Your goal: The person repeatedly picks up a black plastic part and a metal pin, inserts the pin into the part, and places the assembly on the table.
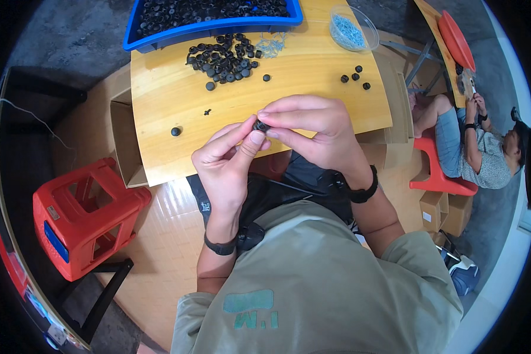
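Note:
Both of my hands meet over the near edge of the wooden table [312,76]. Between their fingertips is a small round black plastic part [261,125], partly covered by the fingers. My left hand [227,159] pinches it with thumb and forefinger from the left. From the right, my right hand [312,127] grips it with thumb and fingers. Left of my hands, a single black cap [175,131] and a tiny dark piece [207,112] lie on the wood. Beyond them is a loose pile of black caps [223,62].
At the far edge stands a blue tray [212,28] full of black parts. A clear bowl [369,36] holds light-blue pieces. Several black parts [355,76] lie at the right. A red stool [88,218] stands at left; another person [484,147] sits at far right.

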{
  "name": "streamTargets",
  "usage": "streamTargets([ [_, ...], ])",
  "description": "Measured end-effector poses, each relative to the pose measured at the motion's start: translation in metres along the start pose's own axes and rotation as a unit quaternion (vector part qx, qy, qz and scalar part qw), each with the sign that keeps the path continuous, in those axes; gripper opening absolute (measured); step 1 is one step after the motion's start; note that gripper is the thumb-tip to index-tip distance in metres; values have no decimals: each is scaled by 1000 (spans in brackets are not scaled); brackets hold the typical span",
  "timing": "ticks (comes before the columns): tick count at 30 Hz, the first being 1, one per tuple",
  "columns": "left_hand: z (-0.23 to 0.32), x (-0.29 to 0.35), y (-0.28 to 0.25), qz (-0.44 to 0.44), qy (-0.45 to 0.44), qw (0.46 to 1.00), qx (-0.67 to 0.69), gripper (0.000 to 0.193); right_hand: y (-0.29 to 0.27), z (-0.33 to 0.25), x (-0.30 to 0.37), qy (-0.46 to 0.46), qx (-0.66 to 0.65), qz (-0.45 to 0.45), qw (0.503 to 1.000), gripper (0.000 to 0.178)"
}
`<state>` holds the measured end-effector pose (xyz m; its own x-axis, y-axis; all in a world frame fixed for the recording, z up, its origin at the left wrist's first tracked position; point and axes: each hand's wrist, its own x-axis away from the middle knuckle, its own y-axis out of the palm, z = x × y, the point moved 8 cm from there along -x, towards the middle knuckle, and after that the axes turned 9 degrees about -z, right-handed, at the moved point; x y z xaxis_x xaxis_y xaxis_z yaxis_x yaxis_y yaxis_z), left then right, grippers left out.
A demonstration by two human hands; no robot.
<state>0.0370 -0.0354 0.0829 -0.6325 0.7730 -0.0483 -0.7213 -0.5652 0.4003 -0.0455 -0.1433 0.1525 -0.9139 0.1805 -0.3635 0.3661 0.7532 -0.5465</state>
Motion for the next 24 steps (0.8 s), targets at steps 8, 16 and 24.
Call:
streamTargets([
  [8, -14, 0, -4, 25, -18, 997, 66, 24, 1, -16, 1, -4, 109, 26, 994, 22],
  [16, -14, -4, -4, -8, -35, 997, 73, 17, 4, -11, 4, -14, 145, 62, 987, 23],
  [24, -15, -7, -5, -8, -42, 995, 94, 15, 1, 4, 9, 60, 9, 126, 990, 19],
])
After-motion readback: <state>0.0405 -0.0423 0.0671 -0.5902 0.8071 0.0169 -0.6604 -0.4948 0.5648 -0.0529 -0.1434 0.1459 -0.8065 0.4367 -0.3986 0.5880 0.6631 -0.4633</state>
